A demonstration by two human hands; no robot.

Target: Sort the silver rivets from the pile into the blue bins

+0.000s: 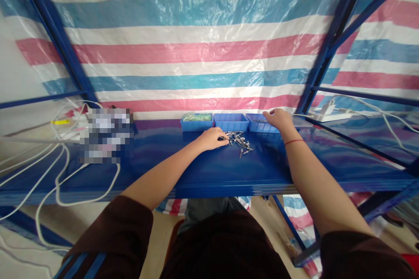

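Observation:
A loose pile of small metal screws (pixel 240 141) lies on the blue shelf (pixel 203 170). My left hand (pixel 212 137) rests at the pile's left edge, fingers curled and pinched on a screw. My right hand (pixel 277 118) reaches over the rim of the right blue bin (pixel 260 124), fingers bent down into it; what they hold, if anything, is hidden. Behind the pile stands a middle blue bin (pixel 231 121). To its left is a blue bin (pixel 197 121) that holds green parts. A thin red string circles my right wrist.
White cables (pixel 62 170) loop over the shelf's left part beside a blurred box (pixel 106 135). Blue frame posts (pixel 322 59) rise at both sides. A striped tarp (pixel 196 52) hangs behind. A white power strip (pixel 330 113) with cables lies on the right shelf.

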